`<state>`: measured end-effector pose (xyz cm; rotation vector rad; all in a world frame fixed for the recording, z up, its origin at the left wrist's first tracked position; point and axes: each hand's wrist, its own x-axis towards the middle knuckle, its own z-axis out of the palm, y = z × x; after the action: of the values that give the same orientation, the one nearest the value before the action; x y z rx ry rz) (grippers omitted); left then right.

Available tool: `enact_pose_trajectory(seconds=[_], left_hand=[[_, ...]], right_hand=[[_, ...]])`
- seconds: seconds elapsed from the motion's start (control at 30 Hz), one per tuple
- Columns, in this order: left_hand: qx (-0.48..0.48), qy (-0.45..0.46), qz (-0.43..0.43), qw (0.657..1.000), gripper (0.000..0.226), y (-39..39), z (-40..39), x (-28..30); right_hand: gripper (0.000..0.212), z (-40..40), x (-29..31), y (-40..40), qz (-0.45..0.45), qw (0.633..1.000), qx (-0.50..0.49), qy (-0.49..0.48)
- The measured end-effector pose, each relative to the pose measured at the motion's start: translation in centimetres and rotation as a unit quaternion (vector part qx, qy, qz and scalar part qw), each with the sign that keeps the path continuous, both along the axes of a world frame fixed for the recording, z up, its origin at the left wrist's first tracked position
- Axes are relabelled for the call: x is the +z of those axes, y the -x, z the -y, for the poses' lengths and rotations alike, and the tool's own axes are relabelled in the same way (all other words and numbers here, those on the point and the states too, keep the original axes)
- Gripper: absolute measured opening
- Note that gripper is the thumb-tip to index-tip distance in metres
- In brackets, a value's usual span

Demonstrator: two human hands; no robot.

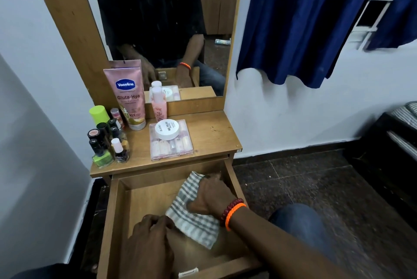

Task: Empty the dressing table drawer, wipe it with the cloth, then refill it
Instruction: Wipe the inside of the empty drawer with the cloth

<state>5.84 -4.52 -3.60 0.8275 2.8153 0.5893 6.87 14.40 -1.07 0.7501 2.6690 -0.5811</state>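
Note:
The wooden drawer (117, 211) of the dressing table is pulled out and holds only a grey-and-white checked cloth (191, 222). My right hand (212, 195), with red and orange bracelets on the wrist, presses down on the cloth near the drawer's back right corner. My left hand (151, 240) rests inside the drawer near its front, fingers curled and touching the cloth's near edge. On the tabletop (212, 134) stand a pink Vaseline tube (129, 96), a small pink bottle (158, 105), several nail polish bottles (108, 138) and a clear case (171, 143) with a white round tub (167, 129) on it.
A mirror (158, 19) rises behind the tabletop and reflects a person in dark clothes. White walls stand left and right, with a blue curtain (304, 19) at the right. Dark tiled floor (304, 184) and my knee (297, 217) lie right of the drawer.

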Motion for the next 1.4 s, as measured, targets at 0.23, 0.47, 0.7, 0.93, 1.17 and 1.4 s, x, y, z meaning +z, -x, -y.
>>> enact_pose_trajectory(seconds=[0.23,0.47,0.7,0.93,1.17,1.4], left_hand=[[0.012,0.013,0.001,1.0,0.019,-0.8,-0.1,1.2],[-0.018,0.032,0.093,0.995,0.028,-0.8,-0.4,2.4],[0.032,0.047,0.169,0.984,0.061,1.3,-1.8,1.5],[0.089,0.224,0.161,0.957,0.035,2.5,0.8,0.4],[0.15,0.147,0.217,0.953,0.056,4.2,-0.4,0.6],[0.14,0.084,0.225,0.961,0.037,4.4,-0.6,0.7]], right_hand=[[0.042,3.1,0.8,-3.4,0.133,0.988,0.062,-0.039],[0.044,3.8,0.5,-4.9,0.137,0.982,0.12,-0.054],[0.054,2.9,0.0,-4.6,0.098,0.984,0.146,-0.011],[0.055,6.3,-1.3,-3.2,0.03,0.988,0.145,0.043],[0.067,2.0,0.0,-3.5,-0.059,0.998,-0.02,0.005],[0.054,1.4,-1.2,-3.3,0.005,0.994,-0.041,0.097]])
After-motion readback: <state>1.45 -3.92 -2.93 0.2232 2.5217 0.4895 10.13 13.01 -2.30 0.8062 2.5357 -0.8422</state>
